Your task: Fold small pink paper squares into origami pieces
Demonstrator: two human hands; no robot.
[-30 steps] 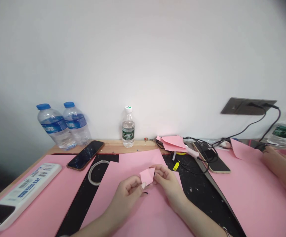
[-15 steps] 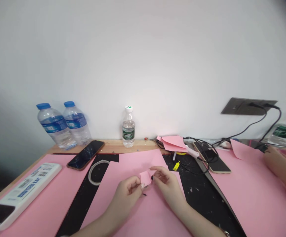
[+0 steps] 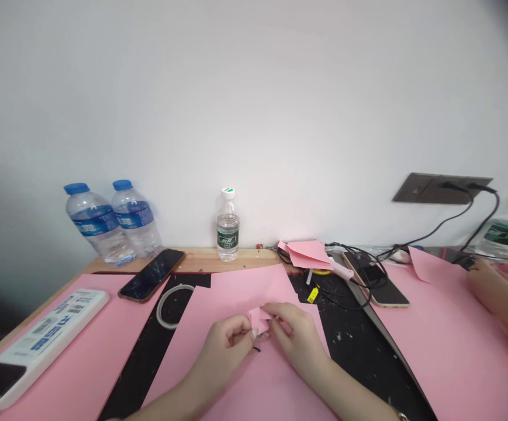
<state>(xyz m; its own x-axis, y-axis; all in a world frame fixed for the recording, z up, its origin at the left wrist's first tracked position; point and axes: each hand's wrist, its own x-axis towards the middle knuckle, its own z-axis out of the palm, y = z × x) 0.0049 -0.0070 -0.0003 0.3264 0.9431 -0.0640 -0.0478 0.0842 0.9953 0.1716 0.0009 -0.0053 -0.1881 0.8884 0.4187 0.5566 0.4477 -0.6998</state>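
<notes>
A small folded piece of pink paper [image 3: 259, 320] is held up between my two hands, over larger pink sheets [image 3: 262, 380]. My left hand [image 3: 231, 342] pinches its left and lower edge between thumb and fingers. At its upper right edge my right hand [image 3: 295, 330] has closed thumb and fingers on the paper, and a flap there looks bent over. A small dark thing [image 3: 256, 349] lies just below the paper, too small to name.
At the back stand a small water bottle [image 3: 228, 225] and two blue-capped bottles [image 3: 93, 225]. A phone [image 3: 152, 275], a white cable ring [image 3: 166, 307] and a long white device [image 3: 47, 345] lie left. Cables, another phone [image 3: 379, 280] and another person's hand [image 3: 494, 286] are right.
My right hand has closed in on the paper's upper right edge, and the paper there now looks folded over. My left hand keeps its pinch almost unmoved.
</notes>
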